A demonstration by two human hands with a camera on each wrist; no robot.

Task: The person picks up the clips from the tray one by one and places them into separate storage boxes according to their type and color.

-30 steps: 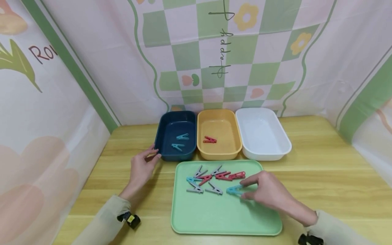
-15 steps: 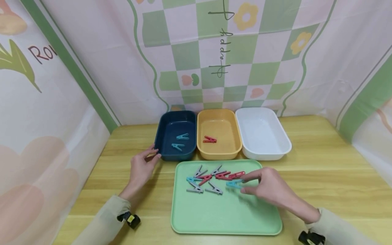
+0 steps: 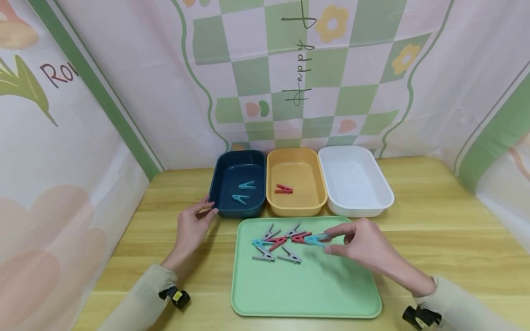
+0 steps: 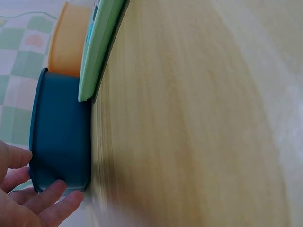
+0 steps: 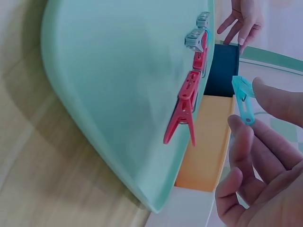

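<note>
My right hand (image 3: pixel 366 243) pinches a light blue clothespin (image 3: pixel 316 239) between thumb and fingertips, held up over the green tray (image 3: pixel 306 294). The right wrist view shows that clothespin (image 5: pixel 243 98) with a finger behind it, well above the tray surface. Beneath it in the head view, red clothespins (image 3: pixel 301 237) lie on the tray, one largely hidden. Grey clothespins (image 3: pixel 291 255) and another light blue clothespin (image 3: pixel 261 242) lie to the left. My left hand (image 3: pixel 192 232) touches the near left corner of the dark blue bin (image 4: pixel 59 127) with loosely extended fingers.
Behind the tray, the dark blue bin holds two light blue clothespins (image 3: pixel 246 185). A yellow bin (image 3: pixel 298 210) beside it holds one red clothespin (image 3: pixel 283 189). A white bin (image 3: pixel 358 184) stands at the right. A patterned cloth (image 3: pixel 265 69) hangs behind the bins.
My right hand has lifted the light blue clothespin from the tray's right part and moved it up and away from me, over the red clothespins. The left hand stays at the dark blue bin.
</note>
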